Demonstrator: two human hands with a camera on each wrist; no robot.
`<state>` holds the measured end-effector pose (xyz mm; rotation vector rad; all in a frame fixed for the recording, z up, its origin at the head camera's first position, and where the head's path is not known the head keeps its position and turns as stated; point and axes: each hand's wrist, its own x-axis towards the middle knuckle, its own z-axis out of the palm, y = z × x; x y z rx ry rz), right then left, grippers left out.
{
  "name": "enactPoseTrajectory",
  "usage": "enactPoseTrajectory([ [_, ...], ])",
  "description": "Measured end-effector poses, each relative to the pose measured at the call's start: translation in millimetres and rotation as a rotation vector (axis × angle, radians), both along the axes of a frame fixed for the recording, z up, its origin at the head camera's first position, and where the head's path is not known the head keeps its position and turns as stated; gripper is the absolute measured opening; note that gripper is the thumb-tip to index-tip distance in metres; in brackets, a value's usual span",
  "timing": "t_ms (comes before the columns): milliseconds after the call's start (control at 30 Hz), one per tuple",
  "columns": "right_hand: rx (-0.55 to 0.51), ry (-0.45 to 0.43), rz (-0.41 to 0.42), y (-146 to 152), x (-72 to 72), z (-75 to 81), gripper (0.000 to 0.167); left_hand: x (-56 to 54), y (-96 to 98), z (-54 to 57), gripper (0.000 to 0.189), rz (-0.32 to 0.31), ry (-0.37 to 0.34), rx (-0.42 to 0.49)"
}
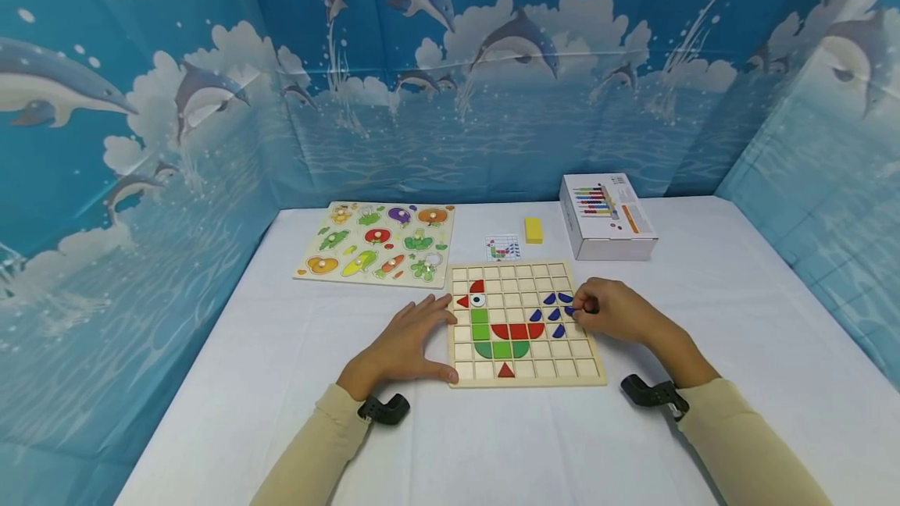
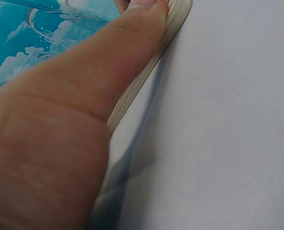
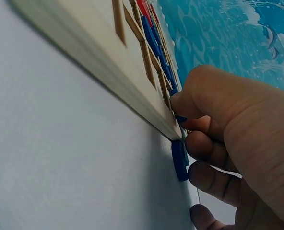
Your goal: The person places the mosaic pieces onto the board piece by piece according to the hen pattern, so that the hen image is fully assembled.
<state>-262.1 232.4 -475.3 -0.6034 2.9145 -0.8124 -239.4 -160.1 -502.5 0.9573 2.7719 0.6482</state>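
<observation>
A wooden grid board (image 1: 527, 383) carries red, green and blue pieces laid out as a bird, with an eye tile (image 1: 478, 300) near its upper left. My left hand (image 1: 404, 343) spreads its fingers along the board's left side, thumb against the edge near the lower corner. At the right side, my right hand (image 1: 619, 315) pinches a small blue curved piece (image 3: 181, 119) between thumb and index finger, low over the grid. Another blue piece (image 3: 179, 160) shows below the board's edge, beside the curled fingers. Several blue pieces (image 1: 554, 314) lie in cells left of this hand.
Behind the board lie a small pattern card (image 1: 502, 247) and a yellow block (image 1: 533, 230). A vegetable puzzle board (image 1: 380, 244) sits at the back left. A white box (image 1: 612, 229) stands at the back right. Dolphin-print cloth (image 1: 450, 131) encloses the white table.
</observation>
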Motion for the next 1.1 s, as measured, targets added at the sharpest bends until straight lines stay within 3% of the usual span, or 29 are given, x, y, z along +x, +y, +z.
enactPoseTrajectory([
  [333, -0.013, 0.005, 0.015, -0.4, 1.2, 0.7, 0.013, -1.2, -0.2, -3.9, 0.092, 0.003, 0.004, -0.005],
  [1100, -0.03, -0.01, 0.018, 1.0, 1.7, 0.7, 0.014, 0.2, 0.2, -1.4, 0.09, 0.005, 0.006, -0.012],
])
